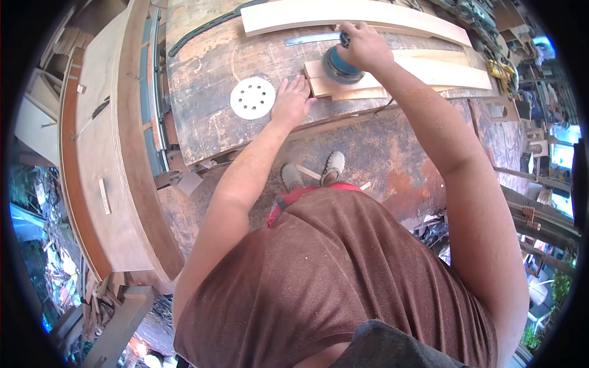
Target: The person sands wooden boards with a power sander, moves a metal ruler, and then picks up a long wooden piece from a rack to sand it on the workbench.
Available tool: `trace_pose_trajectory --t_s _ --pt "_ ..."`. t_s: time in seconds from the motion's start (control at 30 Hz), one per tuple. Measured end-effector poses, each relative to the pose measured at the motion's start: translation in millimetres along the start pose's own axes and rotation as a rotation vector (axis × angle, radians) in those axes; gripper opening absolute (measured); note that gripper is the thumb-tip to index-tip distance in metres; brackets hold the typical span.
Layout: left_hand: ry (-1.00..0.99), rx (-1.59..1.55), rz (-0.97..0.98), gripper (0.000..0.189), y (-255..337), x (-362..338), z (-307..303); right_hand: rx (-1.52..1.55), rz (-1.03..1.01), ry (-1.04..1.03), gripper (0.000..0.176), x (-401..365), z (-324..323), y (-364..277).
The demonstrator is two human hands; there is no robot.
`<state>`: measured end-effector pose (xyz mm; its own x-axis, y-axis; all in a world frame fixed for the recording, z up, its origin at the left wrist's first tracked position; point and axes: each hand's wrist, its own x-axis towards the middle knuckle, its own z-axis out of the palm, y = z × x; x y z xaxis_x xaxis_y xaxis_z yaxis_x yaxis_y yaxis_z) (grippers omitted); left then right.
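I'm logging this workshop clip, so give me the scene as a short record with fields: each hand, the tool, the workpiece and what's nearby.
Right hand: grip closed on round blue electric sander
Sander: resting on pale flat wooden board
Left hand: open, flat on worn brown workbench, at the board's end
Nearby: white round perforated sanding disc, left of left hand

Worn wooden workbench (208,129) with a white sanding disc (253,97) and pale boards (445,72) flat on it.
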<state>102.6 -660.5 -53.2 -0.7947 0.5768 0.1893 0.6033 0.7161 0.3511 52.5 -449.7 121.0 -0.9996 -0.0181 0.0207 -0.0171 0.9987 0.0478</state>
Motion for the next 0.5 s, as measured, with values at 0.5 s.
trace_pose_trajectory --t_s 0.5 --pt "0.082 -0.014 0.033 0.065 3.4 -1.2 -3.0 0.082 -0.118 0.075 0.045 -15.7 -1.8 -46.8"
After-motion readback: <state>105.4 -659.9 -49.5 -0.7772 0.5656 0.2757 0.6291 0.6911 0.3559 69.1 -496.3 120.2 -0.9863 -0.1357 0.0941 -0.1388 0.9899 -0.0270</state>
